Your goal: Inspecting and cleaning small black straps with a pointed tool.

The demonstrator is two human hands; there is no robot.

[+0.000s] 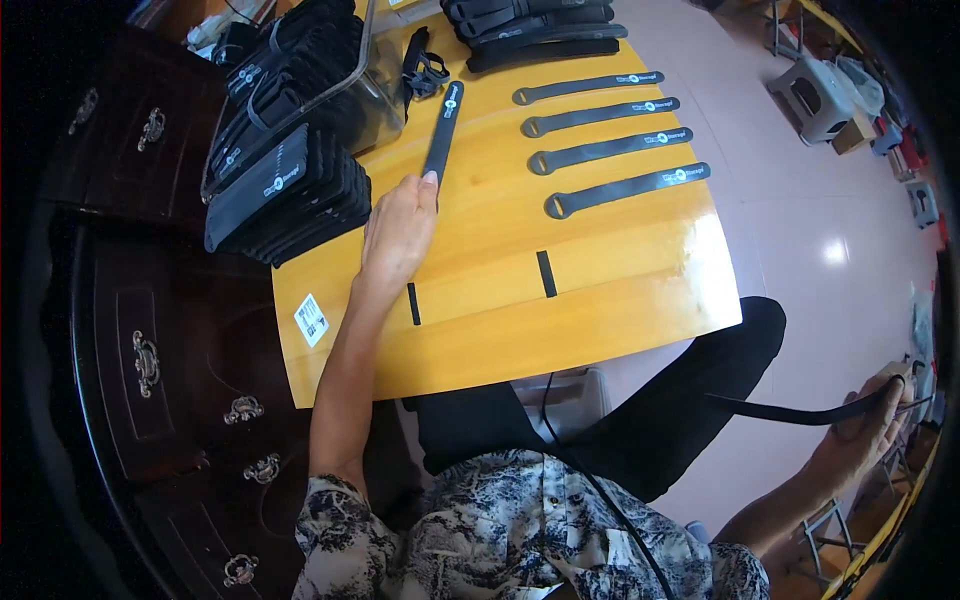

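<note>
My left hand (400, 225) is closed on the near end of a black cable strap (446, 128) with a white print, which points away from me over the yellow table. Out past the table's right side, my right hand (868, 425) grips another dark strap (780, 411), its long end sticking out leftward in the air. On the table's right half lie several black straps in a row, the nearest strap (630, 190) with a slotted round end at its left. Two short black strips, one of them a strip (546, 274), mark the bare wood nearer to me.
A clear bin (385, 110) full of bundled straps stands at the far left, with a stack of straps (285, 195) before it. More straps (540, 30) are piled at the back. Dark wooden drawers (150, 350) flank the yellow table (480, 340); a grey stool (815, 100) stands right.
</note>
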